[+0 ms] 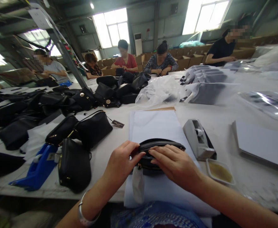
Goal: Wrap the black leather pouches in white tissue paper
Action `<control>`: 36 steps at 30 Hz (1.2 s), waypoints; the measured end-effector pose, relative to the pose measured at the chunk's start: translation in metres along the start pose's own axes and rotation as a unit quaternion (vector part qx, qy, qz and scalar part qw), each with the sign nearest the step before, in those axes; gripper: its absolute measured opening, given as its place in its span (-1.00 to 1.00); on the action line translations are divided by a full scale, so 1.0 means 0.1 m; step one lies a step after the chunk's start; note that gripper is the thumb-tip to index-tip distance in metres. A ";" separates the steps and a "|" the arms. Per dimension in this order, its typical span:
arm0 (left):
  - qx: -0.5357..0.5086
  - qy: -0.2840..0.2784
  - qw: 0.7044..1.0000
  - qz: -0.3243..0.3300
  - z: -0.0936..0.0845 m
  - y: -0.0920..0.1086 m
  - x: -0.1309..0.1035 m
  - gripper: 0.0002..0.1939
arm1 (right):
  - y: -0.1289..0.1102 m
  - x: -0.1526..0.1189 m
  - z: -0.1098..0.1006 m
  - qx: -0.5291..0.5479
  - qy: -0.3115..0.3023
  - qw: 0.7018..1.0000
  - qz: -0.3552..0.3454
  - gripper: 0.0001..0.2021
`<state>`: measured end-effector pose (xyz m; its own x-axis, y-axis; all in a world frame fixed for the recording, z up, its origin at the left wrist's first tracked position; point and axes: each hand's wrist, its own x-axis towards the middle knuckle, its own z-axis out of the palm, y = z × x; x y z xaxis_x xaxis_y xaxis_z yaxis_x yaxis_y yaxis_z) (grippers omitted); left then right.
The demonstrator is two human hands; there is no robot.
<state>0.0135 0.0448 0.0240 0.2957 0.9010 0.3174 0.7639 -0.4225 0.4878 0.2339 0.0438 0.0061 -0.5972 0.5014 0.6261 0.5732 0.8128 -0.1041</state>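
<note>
In front of me a small black handbag [161,143] lies on a stack of white paper sheets [156,122], its zipped top edge facing me. My left hand [123,156] pinches the left end of the bag's opening between thumb and fingers. Across the front of the same edge rests my right hand [174,161], fingers bent over it and pressed close together. A white wrapped piece [138,185] hangs from the bag's left side near a small gold-coloured fitting. The bag's underside is hidden by my hands.
Left stand a blue tape dispenser [38,167] and black bags [74,164], one with a hang tag [117,123]. Right are a grey tape dispenser [197,139], a dish of yellowish stuff [219,171] and a paper stack [262,144]. Several people work across the table beyond piled bags [120,88].
</note>
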 end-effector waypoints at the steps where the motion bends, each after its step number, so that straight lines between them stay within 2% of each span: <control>1: 0.011 -0.013 1.000 0.003 0.00 0.00 0.00 -0.89 | -0.01 0.00 0.00 0.001 -0.010 1.000 0.002 -0.72; 7: 0.045 -0.092 0.995 -0.012 -0.03 0.01 0.07 -0.87 | -0.01 0.02 0.08 -0.011 -0.175 0.984 0.042 -0.52; 10: 0.052 -0.063 0.997 -0.001 -0.04 0.04 0.09 -0.60 | -0.01 0.05 0.15 0.005 -0.242 0.968 0.066 -0.52; 11: 0.057 -0.053 0.997 0.013 -0.03 0.05 0.10 -0.57 | -0.01 0.06 0.17 0.010 -0.253 0.965 0.069 -0.54; 13: 0.067 -0.048 0.995 0.057 0.01 0.04 0.09 -0.67 | 0.01 0.07 0.19 0.015 -0.260 0.963 0.072 -0.59; 15: 0.087 -0.047 0.991 0.086 0.07 0.00 0.08 -0.82 | 0.03 0.06 0.17 0.023 -0.244 0.967 0.065 -0.60; 17: 0.115 -0.037 0.989 0.090 0.11 -0.06 0.05 -0.86 | 0.05 0.00 0.10 0.052 -0.199 0.978 0.034 -0.64; 20: 0.142 -0.039 0.985 0.091 0.12 -0.13 0.01 -0.87 | 0.08 -0.20 -0.08 0.105 -0.053 0.993 0.009 -0.76; 22: 0.153 -0.045 0.982 0.100 0.09 -0.16 0.00 -0.87 | 0.13 -0.38 -0.20 0.094 0.068 0.989 0.087 -0.77; 24: 0.160 -0.054 0.980 0.106 0.05 -0.16 0.01 -0.86 | 0.20 -0.57 -0.25 0.059 0.137 0.965 0.215 -0.72; 25: 0.162 -0.063 0.979 0.106 0.03 -0.15 0.02 -0.85 | 0.25 -0.66 -0.25 0.059 0.139 0.950 0.273 -0.68; 27: 0.171 -0.080 0.977 0.102 -0.01 -0.11 0.05 -0.82 | 0.36 -0.81 -0.20 0.123 0.097 0.928 0.339 -0.55; 29: 0.190 -0.076 0.974 0.095 -0.03 -0.03 0.07 -0.78 | 0.46 -0.92 -0.10 0.233 0.046 0.908 0.346 -0.34; 32: 0.234 -0.029 0.966 0.103 -0.02 0.14 0.11 -0.74 | 0.55 -0.98 0.04 0.345 0.017 0.877 0.334 -0.10; 36: 0.260 0.005 0.957 0.130 0.05 0.37 0.20 -0.72 | 0.56 -0.91 0.15 0.418 0.032 0.843 0.337 -0.08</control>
<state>0.0508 0.0480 0.0442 0.5111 0.7701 0.3819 0.8480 -0.5242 -0.0778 0.3116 0.0483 -0.0680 -0.2464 0.9375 0.2456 0.1588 0.2890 -0.9441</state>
